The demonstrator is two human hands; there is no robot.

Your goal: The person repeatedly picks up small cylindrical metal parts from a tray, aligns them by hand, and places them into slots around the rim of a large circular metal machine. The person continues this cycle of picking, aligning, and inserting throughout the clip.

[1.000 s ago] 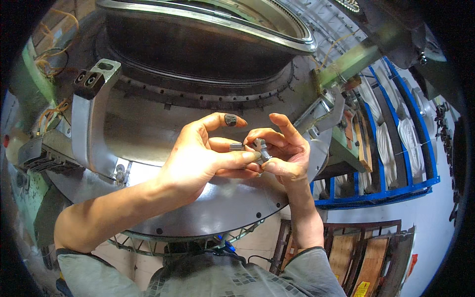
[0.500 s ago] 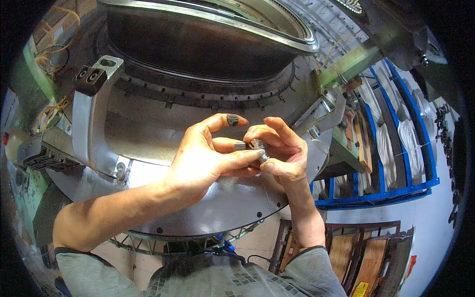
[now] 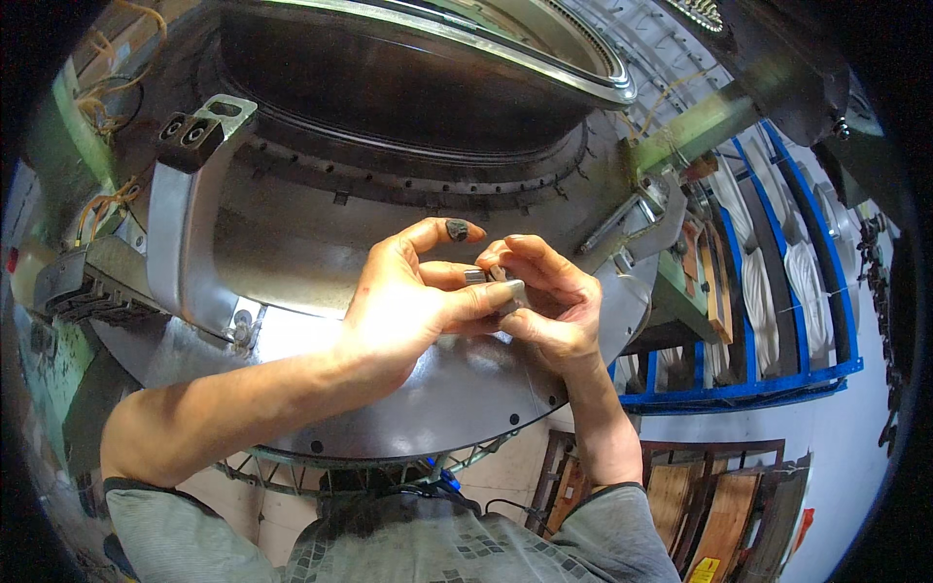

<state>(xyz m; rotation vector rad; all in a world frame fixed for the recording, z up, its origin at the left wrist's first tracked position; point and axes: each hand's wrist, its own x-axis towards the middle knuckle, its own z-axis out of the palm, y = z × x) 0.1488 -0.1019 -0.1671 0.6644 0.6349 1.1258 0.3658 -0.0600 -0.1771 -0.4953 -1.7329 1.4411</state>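
Note:
Over the round metal plate, both hands meet at a small metal part (image 3: 501, 276), mostly covered by the fingers; its exact kind cannot be made out. My left hand (image 3: 403, 296) pinches it with the thumb, the index finger raised and wearing a dark wrap (image 3: 456, 230). A silver piece (image 3: 473, 278) shows at the left middle finger; whether it belongs to the part is unclear. My right hand (image 3: 559, 296) grips the part from the right, thumb below and curled fingers above.
Beneath the hands spreads a wide round machine plate (image 3: 418, 418), with a dark drum (image 3: 389, 97) behind it. A metal bracket (image 3: 185, 233) rises at the left. To the right stand a green beam (image 3: 695, 126) and a blue rack (image 3: 739, 396) holding white bundles. Wooden panels (image 3: 724, 520) lean lower right.
My right fingers and thumb have closed in around the metal part, so less of it shows. The left hand stays nearly in place. The view has shifted slightly.

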